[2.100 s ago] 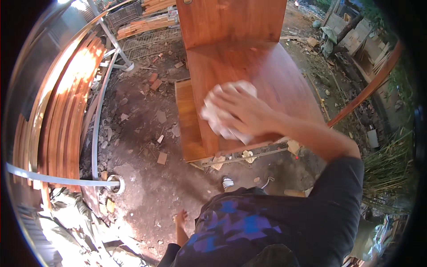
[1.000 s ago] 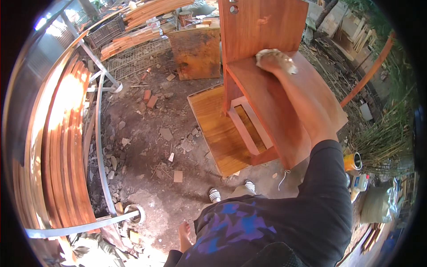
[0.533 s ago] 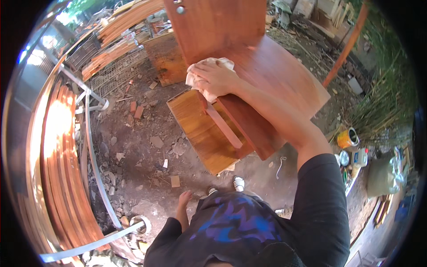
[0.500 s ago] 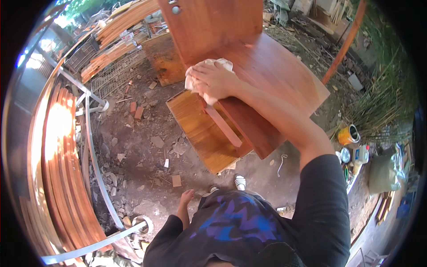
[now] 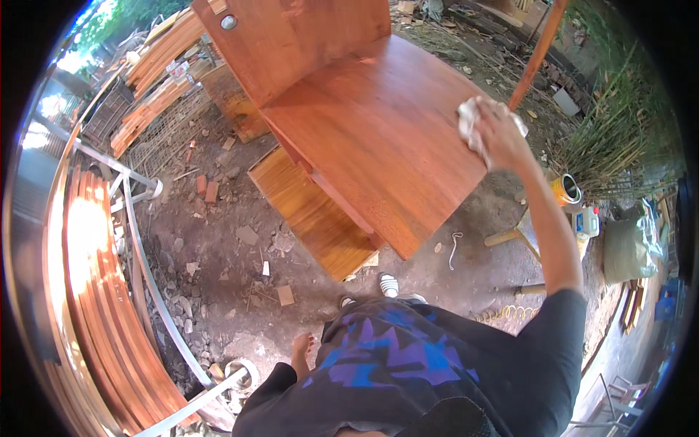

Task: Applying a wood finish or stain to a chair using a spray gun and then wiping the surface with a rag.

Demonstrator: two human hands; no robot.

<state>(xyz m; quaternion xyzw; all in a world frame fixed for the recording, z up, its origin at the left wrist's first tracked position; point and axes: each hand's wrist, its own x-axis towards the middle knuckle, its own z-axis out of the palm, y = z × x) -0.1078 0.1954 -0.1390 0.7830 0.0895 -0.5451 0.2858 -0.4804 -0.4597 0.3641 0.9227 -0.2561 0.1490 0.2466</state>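
My right hand point(image 5: 504, 138) presses a crumpled white cloth point(image 5: 472, 124) against the far right edge of a reddish-brown wooden panel point(image 5: 378, 138). This flat panel joins an upright panel point(image 5: 306, 44) of the same colour, which has a round metal fitting point(image 5: 228, 22) near its upper left corner. Below them sits a yellower wooden board point(image 5: 313, 218), partly hidden by the piece above. My left hand point(image 5: 303, 345) hangs low beside my body, loosely open, touching nothing.
Stacked reddish planks point(image 5: 109, 291) and a bent metal frame point(image 5: 149, 247) stand on the left. More boards point(image 5: 164, 58) lie far left. On the right are a yellow can point(image 5: 566, 189), a white jug point(image 5: 586, 221), a wooden stool point(image 5: 520, 233) and dry brush point(image 5: 604, 138). Rubble covers the dirt floor.
My right hand has swept the cloth from the flat panel's left side across to its far right edge. The wooden piece sits further left in view. My left hand still hangs low.
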